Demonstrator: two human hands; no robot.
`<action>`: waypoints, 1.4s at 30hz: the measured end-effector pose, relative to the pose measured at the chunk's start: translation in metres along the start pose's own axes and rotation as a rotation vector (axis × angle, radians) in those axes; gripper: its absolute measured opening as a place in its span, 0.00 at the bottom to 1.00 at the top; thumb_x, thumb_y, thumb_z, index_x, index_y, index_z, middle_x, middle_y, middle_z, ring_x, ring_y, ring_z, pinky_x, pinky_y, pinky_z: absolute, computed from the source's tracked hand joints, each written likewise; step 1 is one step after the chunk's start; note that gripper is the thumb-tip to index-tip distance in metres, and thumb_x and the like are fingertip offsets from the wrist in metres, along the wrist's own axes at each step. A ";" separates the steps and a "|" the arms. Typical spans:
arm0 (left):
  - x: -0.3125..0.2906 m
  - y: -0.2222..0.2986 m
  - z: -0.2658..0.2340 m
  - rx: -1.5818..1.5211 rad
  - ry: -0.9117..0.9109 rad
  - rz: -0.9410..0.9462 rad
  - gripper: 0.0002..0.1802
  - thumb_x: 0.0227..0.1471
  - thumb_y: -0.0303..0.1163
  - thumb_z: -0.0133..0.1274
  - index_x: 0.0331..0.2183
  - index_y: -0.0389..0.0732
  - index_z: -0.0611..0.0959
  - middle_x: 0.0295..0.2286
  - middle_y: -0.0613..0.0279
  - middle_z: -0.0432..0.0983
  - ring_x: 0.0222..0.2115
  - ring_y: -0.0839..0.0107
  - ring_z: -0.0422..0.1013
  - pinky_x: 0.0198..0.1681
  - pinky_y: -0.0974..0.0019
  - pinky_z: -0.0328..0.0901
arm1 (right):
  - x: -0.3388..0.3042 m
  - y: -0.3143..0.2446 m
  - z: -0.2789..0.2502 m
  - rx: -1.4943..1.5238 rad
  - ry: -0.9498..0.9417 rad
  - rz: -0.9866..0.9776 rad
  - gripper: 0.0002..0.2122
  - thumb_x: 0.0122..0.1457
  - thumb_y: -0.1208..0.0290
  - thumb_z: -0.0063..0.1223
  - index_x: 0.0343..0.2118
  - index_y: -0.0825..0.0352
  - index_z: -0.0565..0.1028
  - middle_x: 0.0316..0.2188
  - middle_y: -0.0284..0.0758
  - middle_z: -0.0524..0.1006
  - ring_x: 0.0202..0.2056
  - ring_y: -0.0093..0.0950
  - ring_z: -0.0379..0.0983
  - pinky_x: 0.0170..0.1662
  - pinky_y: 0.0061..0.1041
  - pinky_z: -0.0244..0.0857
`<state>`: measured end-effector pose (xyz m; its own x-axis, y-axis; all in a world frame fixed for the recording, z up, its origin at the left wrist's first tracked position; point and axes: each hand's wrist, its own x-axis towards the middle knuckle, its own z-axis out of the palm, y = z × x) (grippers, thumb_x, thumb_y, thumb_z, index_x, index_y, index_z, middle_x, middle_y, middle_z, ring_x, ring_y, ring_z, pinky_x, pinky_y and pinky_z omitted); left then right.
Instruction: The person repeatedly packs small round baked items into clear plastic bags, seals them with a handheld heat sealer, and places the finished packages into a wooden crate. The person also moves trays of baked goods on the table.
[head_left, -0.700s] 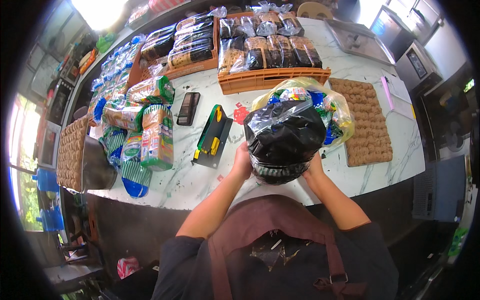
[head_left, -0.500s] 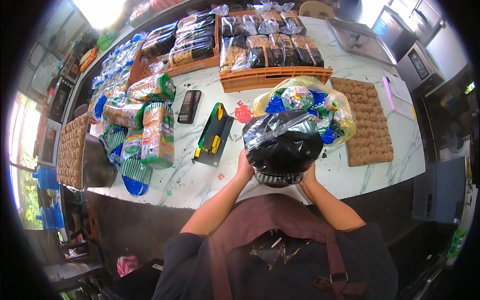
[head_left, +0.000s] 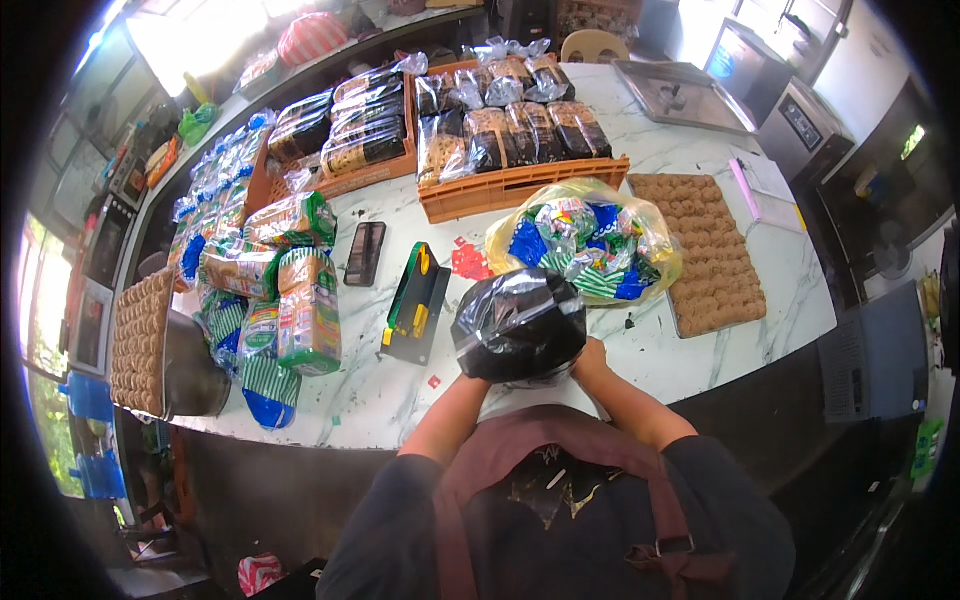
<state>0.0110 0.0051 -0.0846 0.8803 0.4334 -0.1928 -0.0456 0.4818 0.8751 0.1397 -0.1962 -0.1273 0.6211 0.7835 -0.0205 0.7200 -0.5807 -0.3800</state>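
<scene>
Close to the table's front edge, I hold a shiny black plastic bag (head_left: 520, 325) between both hands. It looks bulky and rounded; its contents do not show. My left hand (head_left: 470, 386) is at the bag's lower left, its fingers hidden behind the plastic. At the lower right, my right hand (head_left: 591, 358) grips the bag's side with fingers curled. Just beyond lies an open yellow plastic bag (head_left: 662, 268) full of blue, green and white printed wrappers (head_left: 590, 245). To the left stands a green and yellow bag-neck sealer (head_left: 412, 305) on a dark base.
Bagged loaves (head_left: 308, 310) are piled on the left, near a phone (head_left: 365, 253). Orange crates (head_left: 525, 190) of dark-wrapped loaves stand at the back. A tray of brown dough balls (head_left: 710, 255) lies right; another tray (head_left: 142, 345) is far left. Red scraps (head_left: 469, 260) dot the marble-patterned table (head_left: 370, 385).
The black bag has come nearer my body and slightly left, with both hands. More of the yellow bag shows now. The whole view has shifted a little.
</scene>
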 end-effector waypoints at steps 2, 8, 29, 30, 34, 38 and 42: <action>-0.002 0.005 -0.007 0.131 -0.012 0.016 0.27 0.44 0.32 0.63 0.48 0.36 0.76 0.46 0.54 0.75 0.47 0.64 0.71 0.51 0.63 0.64 | -0.001 -0.005 -0.008 0.015 -0.015 0.011 0.17 0.51 0.61 0.57 0.42 0.63 0.72 0.30 0.43 0.77 0.31 0.45 0.76 0.35 0.42 0.69; -0.050 0.057 -0.027 0.680 -0.069 0.114 0.31 0.41 0.32 0.66 0.49 0.36 0.76 0.47 0.53 0.74 0.48 0.63 0.70 0.53 0.62 0.64 | -0.013 -0.017 -0.068 0.543 0.088 0.099 0.23 0.49 0.79 0.57 0.50 0.65 0.68 0.43 0.44 0.72 0.46 0.40 0.70 0.49 0.33 0.65; -0.037 0.007 0.012 0.631 -0.277 0.239 0.35 0.39 0.32 0.66 0.51 0.37 0.73 0.51 0.49 0.69 0.54 0.56 0.64 0.58 0.59 0.57 | -0.033 -0.050 -0.016 0.411 0.230 -0.481 0.25 0.54 0.71 0.56 0.56 0.63 0.67 0.56 0.43 0.66 0.60 0.44 0.57 0.62 0.43 0.48; -0.030 0.007 0.010 0.707 -0.315 0.208 0.33 0.42 0.33 0.65 0.51 0.37 0.74 0.51 0.49 0.69 0.54 0.56 0.64 0.58 0.58 0.56 | -0.034 -0.050 -0.025 0.320 0.255 -0.534 0.28 0.52 0.71 0.58 0.58 0.63 0.65 0.58 0.43 0.64 0.61 0.44 0.55 0.63 0.43 0.46; -0.036 0.025 0.004 0.874 -0.357 0.193 0.29 0.46 0.32 0.60 0.52 0.39 0.74 0.52 0.50 0.69 0.56 0.57 0.63 0.60 0.59 0.55 | -0.043 -0.046 -0.077 0.534 -0.088 -0.328 0.40 0.46 0.68 0.66 0.63 0.65 0.56 0.63 0.45 0.54 0.65 0.45 0.46 0.67 0.41 0.39; -0.090 0.055 0.000 0.750 -0.342 0.182 0.31 0.45 0.32 0.60 0.53 0.37 0.73 0.52 0.50 0.69 0.55 0.59 0.63 0.59 0.59 0.56 | -0.052 -0.039 -0.095 0.593 -0.227 -0.234 0.45 0.44 0.66 0.68 0.64 0.65 0.52 0.66 0.48 0.46 0.66 0.47 0.41 0.67 0.41 0.37; -0.093 0.043 0.008 0.599 -0.295 0.181 0.32 0.45 0.32 0.60 0.53 0.37 0.73 0.52 0.50 0.69 0.55 0.60 0.62 0.59 0.59 0.55 | -0.052 -0.038 -0.063 0.453 -0.198 -0.409 0.44 0.44 0.68 0.68 0.64 0.65 0.53 0.66 0.49 0.46 0.66 0.48 0.42 0.67 0.40 0.40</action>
<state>-0.0691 -0.0206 -0.0251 0.9789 0.2013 0.0342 -0.0102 -0.1190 0.9928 0.0997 -0.2289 -0.0532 0.2241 0.9730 0.0546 0.6575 -0.1096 -0.7454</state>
